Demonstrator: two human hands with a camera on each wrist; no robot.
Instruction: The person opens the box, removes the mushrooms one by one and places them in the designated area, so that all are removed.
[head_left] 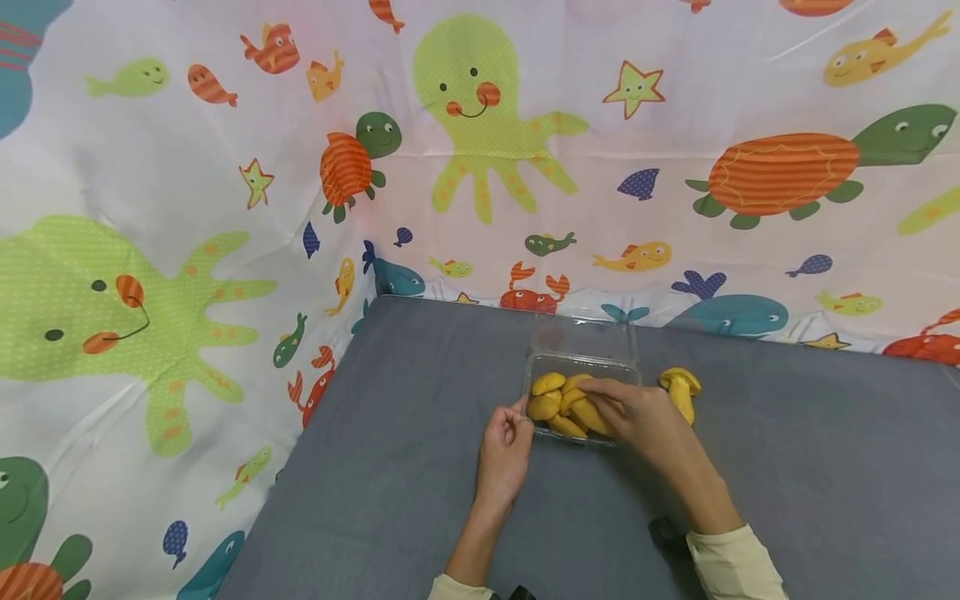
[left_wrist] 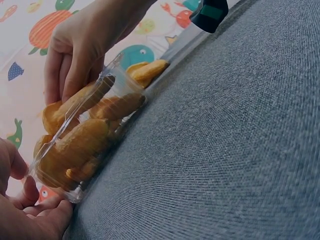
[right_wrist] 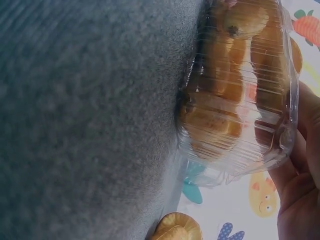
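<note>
Reaching hand: the right hand [head_left: 648, 421] is inside the clear, ribbed plastic box [head_left: 600, 368], fingertips on one yellow-brown mushroom with a rounded cap and thick stem [head_left: 590, 415]; I cannot tell whether they pinch it.
Steadying hand: the left hand [head_left: 504, 454], fingers bent, grips the box at its near left corner.
Mushroom under the fingers: it lies in the box, partly covered by the hand; its long axis slants, cap toward the box's far left, stem end toward its near right.
Mushroom heap: other yellow mushrooms [head_left: 545, 407] lie in the box, pointing several ways.
Loose mushroom: a single yellow mushroom [head_left: 680, 393] lies right of the box, cap away from the person, stem toward them.
Box and lid: the box's long side runs left to right; its clear lid [head_left: 577, 335] is open on the far side.
Grey cloth: a plain grey surface [head_left: 420, 467] spreads beneath and around the box.
Printed sheet: white fabric with colourful sea animals [head_left: 300, 142] hangs behind the box and to its left.
</note>
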